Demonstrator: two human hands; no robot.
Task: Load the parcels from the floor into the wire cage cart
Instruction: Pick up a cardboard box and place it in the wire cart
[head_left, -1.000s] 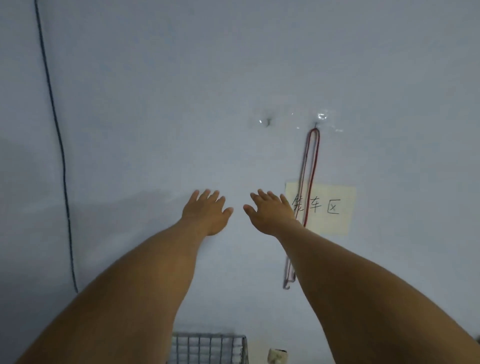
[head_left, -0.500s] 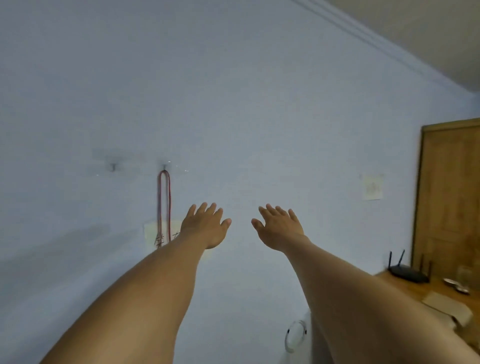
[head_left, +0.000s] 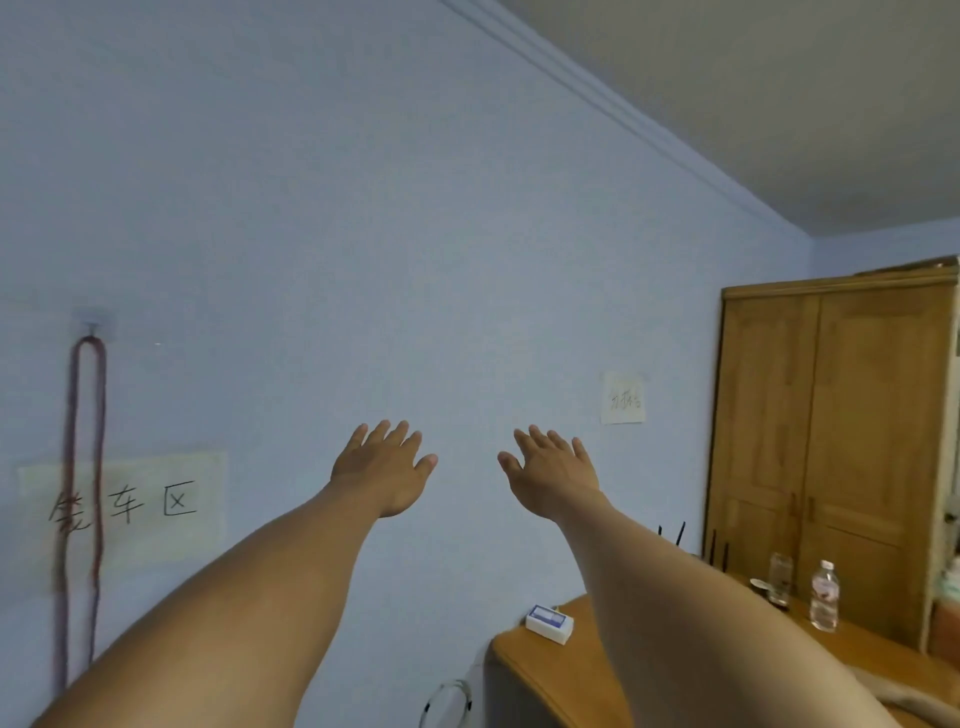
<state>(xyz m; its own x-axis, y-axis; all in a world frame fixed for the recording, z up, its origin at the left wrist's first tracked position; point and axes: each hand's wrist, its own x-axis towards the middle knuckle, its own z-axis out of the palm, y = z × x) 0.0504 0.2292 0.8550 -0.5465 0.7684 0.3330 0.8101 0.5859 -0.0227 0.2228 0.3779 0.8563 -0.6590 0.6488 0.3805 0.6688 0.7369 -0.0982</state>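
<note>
Both arms are stretched forward and upward toward a pale blue wall (head_left: 363, 249).

Left hand (head_left: 382, 467): fingers straight and slightly spread, back of the hand to the camera, holding nothing. Right hand (head_left: 550, 475): likewise flat, fingers straight, thumb out toward the other hand, holding nothing. The two hands are level with one another and apart, with bare wall between them. Whether they touch the wall cannot be told.

Parcels and cart: neither falls within the view, so their position cannot be told.

Left part of wall: a hook (head_left: 92, 326) carries a red cord (head_left: 100, 415), which hangs as a long loop down past the left forearm. The cord crosses the left edge of a paper sign (head_left: 156, 499) stuck to the wall, with three handwritten characters. Right of the right hand, a small note (head_left: 623, 399) is fixed to the wall, its writing too blurred to read.

Right side: a wooden wardrobe (head_left: 831, 441), both doors closed, stands in the corner. Beside it a wooden desk (head_left: 550, 670) stands by the wall, partly hidden by the right forearm. On the desk: a small white box (head_left: 549, 621) with a blue top near its left end; a glass (head_left: 780, 571) and a clear bottle (head_left: 824, 597), upright, near each other toward the wardrobe. Black antennas (head_left: 680, 535) show above the forearm.
</note>
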